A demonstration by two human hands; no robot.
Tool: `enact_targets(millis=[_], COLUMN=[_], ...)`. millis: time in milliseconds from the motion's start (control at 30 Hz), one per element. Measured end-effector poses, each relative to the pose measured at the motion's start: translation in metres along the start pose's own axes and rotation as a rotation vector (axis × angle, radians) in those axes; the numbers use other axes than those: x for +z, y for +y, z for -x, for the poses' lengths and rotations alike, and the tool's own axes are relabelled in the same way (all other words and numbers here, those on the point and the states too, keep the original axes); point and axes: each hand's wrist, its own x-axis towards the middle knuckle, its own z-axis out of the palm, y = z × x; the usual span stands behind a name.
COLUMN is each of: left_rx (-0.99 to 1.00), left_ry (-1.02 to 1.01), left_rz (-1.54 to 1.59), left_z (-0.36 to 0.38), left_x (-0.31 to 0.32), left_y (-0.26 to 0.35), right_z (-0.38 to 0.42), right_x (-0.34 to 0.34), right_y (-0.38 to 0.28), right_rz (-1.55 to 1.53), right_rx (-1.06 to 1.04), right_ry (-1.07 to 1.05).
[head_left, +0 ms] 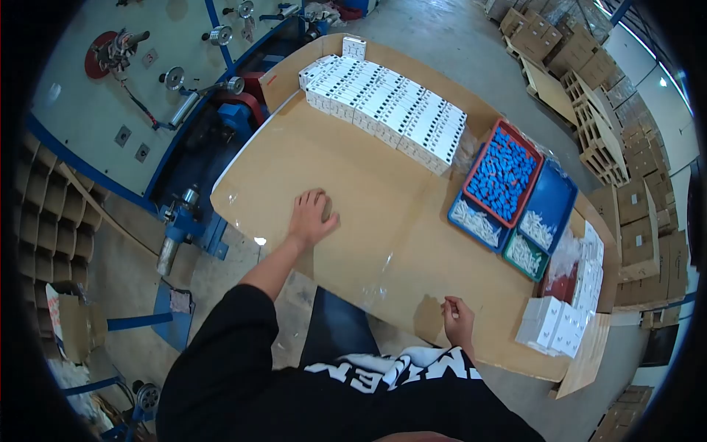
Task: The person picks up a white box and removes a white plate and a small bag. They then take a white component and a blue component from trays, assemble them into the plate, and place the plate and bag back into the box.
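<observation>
My left hand (312, 218) rests on the bare cardboard tabletop (353, 199), thumb apart from its slightly bent fingers, and holds nothing that I can see. Near the front edge of the table, my right hand (458, 321) is closed with its fingers curled in; whatever it may hold is hidden. Rows of small white boxes (387, 103) line the far side of the table. To the right, a red tray (540, 156) full of small blue pieces (503, 173) sits over blue trays (563, 193). White plug-like pieces (475, 221) lie in the blue trays and in a green tray (543, 267).
More white boxes (552, 324) are stacked at the table's right end, beside clear plastic (563, 254) and a dark red tray (561, 283). A low cardboard wall (434, 77) edges the far side. A blue-framed machine (236, 118) stands on the left. Pallets (600, 140) and cartons lie beyond.
</observation>
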Motion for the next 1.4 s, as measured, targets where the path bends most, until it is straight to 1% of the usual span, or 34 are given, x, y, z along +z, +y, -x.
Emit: enact_targets(millis=[67,200,267,300,333,400,467,500,567,633,667,700,767,833,867,900,933,967,1033,1100,1167,1200,1267,1300,1367,1400], left_rx=[0.025,0.043,0.094,0.099,0.073,0.049,-0.073,-0.051,-0.044,-0.101,-0.061,-0.018,-0.033,-0.041,-0.004,-0.012,-0.020,0.006,0.000,0.008,0.002,-0.003,-0.015,-0.012,-0.015,-0.021], left_ry=[0.034,0.040,0.135,0.131,0.130,0.124,0.135,0.129,0.225,0.177,0.172,0.183,0.168,0.177,0.168,0.178,0.190,0.193,0.198,0.197,0.194,0.188,0.179,0.182,0.185,0.181], left_rz=[-0.012,-0.102,-0.304,-0.306,-0.318,-0.337,-0.109,-0.115,0.064,0.121,0.079,0.042,0.076,0.020,0.036,-0.022,-0.083,-0.079,-0.151,-0.159,-0.167,-0.162,-0.160,-0.152,-0.139,-0.128], left_z=[0.003,0.006,0.011,0.016,0.020,0.037,0.069,0.084,0.118,0.149,0.166,0.174,0.173,0.169,0.172,0.173,0.173,0.173,0.173,0.173,0.172,0.171,0.173,0.172,0.172,0.171], left_x=[0.001,0.015,0.031,0.034,0.040,0.048,0.040,0.038,0.047,0.059,0.065,0.071,0.068,0.059,0.061,0.065,0.067,0.068,0.070,0.072,0.071,0.070,0.069,0.069,0.071,0.069], left_y=[0.002,-0.002,-0.005,0.001,0.008,0.033,0.076,0.090,0.122,0.139,0.142,0.143,0.148,0.166,0.166,0.163,0.159,0.158,0.159,0.160,0.160,0.163,0.165,0.165,0.166,0.167], right_z=[0.040,0.091,0.111,0.117,0.125,0.139,0.145,0.146,0.161,0.168,0.172,0.174,0.181,0.181,0.182,0.179,0.177,0.174,0.171,0.167,0.159,0.157,0.155,0.150,0.139,0.137], right_x=[-0.016,-0.038,-0.052,-0.057,-0.060,-0.069,-0.078,-0.081,-0.086,-0.095,-0.101,-0.118,-0.133,-0.163,-0.178,-0.193,-0.210,-0.231,-0.273,-0.318,-0.359,-0.378,-0.402,-0.407,-0.420,-0.422], right_y=[-0.001,0.012,0.012,0.018,0.023,0.036,0.036,0.037,0.041,0.043,0.039,0.031,0.052,0.067,0.079,0.094,0.108,0.123,0.172,0.214,0.251,0.272,0.308,0.305,0.297,0.303], right_rz=[-0.057,-0.112,-0.117,-0.137,-0.189,-0.193,-0.213,-0.226,-0.155,-0.121,-0.078,-0.031,-0.059,-0.092,-0.137,-0.187,-0.191,-0.195,-0.220,-0.276,-0.380,-0.385,-0.549,-0.544,-0.525,-0.521], right_rx=[0.134,0.166,0.171,0.151,0.160,0.171,0.191,0.201,0.216,0.279,0.275,0.280,0.297,0.362,0.377,0.384,0.422,0.456,0.455,0.559,0.751,0.749,0.923,0.923,1.031,1.030], right_ry=[-0.078,-0.031,0.001,0.015,0.039,0.043,0.052,0.069,0.192,0.252,0.319,0.323,0.511,0.656,0.769,0.874,0.982,1.087,1.282,1.470,1.557,1.555,1.468,1.465,1.435,1.434])
